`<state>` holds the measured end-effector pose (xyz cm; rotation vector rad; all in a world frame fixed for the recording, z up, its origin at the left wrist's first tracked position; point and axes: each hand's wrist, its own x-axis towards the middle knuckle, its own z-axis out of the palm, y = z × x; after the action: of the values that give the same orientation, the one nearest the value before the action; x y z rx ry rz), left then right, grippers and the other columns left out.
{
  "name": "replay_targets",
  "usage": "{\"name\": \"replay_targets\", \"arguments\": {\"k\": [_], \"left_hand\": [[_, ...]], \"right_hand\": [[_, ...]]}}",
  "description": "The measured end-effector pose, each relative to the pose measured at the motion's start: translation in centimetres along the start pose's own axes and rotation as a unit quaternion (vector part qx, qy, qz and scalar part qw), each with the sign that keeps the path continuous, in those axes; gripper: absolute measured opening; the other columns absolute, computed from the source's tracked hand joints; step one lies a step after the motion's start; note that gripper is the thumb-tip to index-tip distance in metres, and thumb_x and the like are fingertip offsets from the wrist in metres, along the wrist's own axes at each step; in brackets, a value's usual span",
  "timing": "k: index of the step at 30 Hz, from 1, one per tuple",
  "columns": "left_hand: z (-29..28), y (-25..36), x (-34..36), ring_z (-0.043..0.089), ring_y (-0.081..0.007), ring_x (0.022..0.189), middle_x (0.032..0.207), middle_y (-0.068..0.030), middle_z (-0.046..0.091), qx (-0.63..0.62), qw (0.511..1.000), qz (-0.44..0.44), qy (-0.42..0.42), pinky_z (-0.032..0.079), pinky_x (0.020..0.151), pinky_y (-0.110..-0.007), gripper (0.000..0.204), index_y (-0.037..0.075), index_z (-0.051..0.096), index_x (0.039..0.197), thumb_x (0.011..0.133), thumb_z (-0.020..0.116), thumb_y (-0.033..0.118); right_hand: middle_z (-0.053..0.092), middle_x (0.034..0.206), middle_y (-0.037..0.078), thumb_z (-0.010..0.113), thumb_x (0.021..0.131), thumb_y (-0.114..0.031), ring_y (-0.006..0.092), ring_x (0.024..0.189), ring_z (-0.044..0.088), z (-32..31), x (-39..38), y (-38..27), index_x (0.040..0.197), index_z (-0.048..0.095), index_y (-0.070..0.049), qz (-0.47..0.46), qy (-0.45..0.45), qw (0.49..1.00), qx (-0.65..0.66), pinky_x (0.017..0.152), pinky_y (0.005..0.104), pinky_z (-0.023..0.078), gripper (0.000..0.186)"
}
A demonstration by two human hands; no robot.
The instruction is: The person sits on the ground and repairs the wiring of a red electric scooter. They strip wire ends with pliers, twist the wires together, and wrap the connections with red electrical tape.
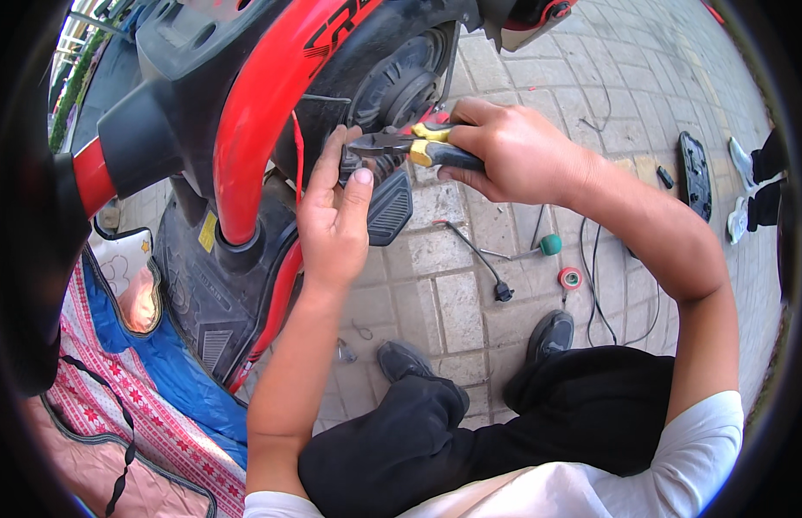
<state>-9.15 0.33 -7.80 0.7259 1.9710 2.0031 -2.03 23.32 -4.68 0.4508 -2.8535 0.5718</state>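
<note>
My right hand (513,151) is closed round the handles of a pair of pliers (434,154) with yellow-and-black grips. The metal jaws point left, low beside the red scooter's (254,112) rear wheel (399,86). My left hand (336,211) is raised right at the jaws, its fingers behind them and its thumb below. A small dark part sits between thumb and fingers, too hidden to name. Just beneath the jaws is a black ribbed footrest (391,211). A thin red wire (298,155) hangs down near my left fingers.
On the paving lie a short cable with a black plug (503,292), a green-handled screwdriver (550,245), a tape roll (570,278), a long black cable (593,293) and a black plastic cover (694,177). Another person's shoes (738,220) stand far right. A patterned quilted cover (138,380) drapes at left.
</note>
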Motion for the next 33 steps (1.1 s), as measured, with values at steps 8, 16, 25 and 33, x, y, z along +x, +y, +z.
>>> {"name": "replay_targets", "arguments": {"k": [8, 16, 25, 33], "left_hand": [[2.2, 1.9, -2.8, 0.046, -0.028, 0.135, 0.154, -0.0236, 0.035, 0.259, 0.916, -0.137, -0.275, 0.044, 0.105, -0.039, 0.075, -0.004, 0.033, 0.15, 0.091, 0.072, 0.023], [1.4, 5.1, 0.1, 0.066, -0.0144, 0.071, 0.099, -0.0113, 0.067, -0.068, 0.993, -0.081, 0.048, 0.057, 0.063, -0.028, 0.028, -0.003, 0.06, 0.116, 0.096, 0.066, 0.016], [2.7, 5.6, 3.1, 0.067, -0.0198, 0.086, 0.104, -0.0125, 0.068, -0.276, 0.935, -0.136, 0.177, 0.058, 0.08, -0.037, 0.028, 0.005, 0.061, 0.11, 0.094, 0.071, 0.026], [2.6, 5.5, 3.2, 0.065, -0.0156, 0.079, 0.094, -0.0059, 0.068, -0.212, 0.952, -0.137, 0.171, 0.056, 0.071, -0.032, 0.021, 0.009, 0.061, 0.103, 0.095, 0.068, 0.028]], "right_hand": [[0.063, 0.093, 0.018, 0.072, 0.087, -0.028, 0.0386, 0.088, 0.063, 0.0, -5.4, 3.9, 0.095, 0.068, 0.004, 0.17, -0.139, 0.97, 0.099, 0.079, 0.0461, 0.051, 0.033], [0.06, 0.085, 0.019, 0.069, 0.089, -0.03, 0.0387, 0.084, 0.06, -0.9, -5.0, 2.0, 0.083, 0.062, 0.004, 0.169, -0.076, 0.957, 0.223, 0.076, 0.047, 0.047, 0.035], [0.056, 0.082, 0.015, 0.07, 0.091, -0.025, 0.0324, 0.077, 0.056, -1.1, -3.1, -0.8, 0.092, 0.06, 0.003, 0.087, -0.007, 0.954, 0.286, 0.071, 0.0412, 0.045, 0.03], [0.059, 0.081, 0.02, 0.07, 0.088, -0.023, 0.0388, 0.08, 0.059, -0.9, -3.3, -1.1, 0.086, 0.062, 0.004, 0.094, -0.001, 0.952, 0.29, 0.073, 0.0463, 0.048, 0.028]]}}
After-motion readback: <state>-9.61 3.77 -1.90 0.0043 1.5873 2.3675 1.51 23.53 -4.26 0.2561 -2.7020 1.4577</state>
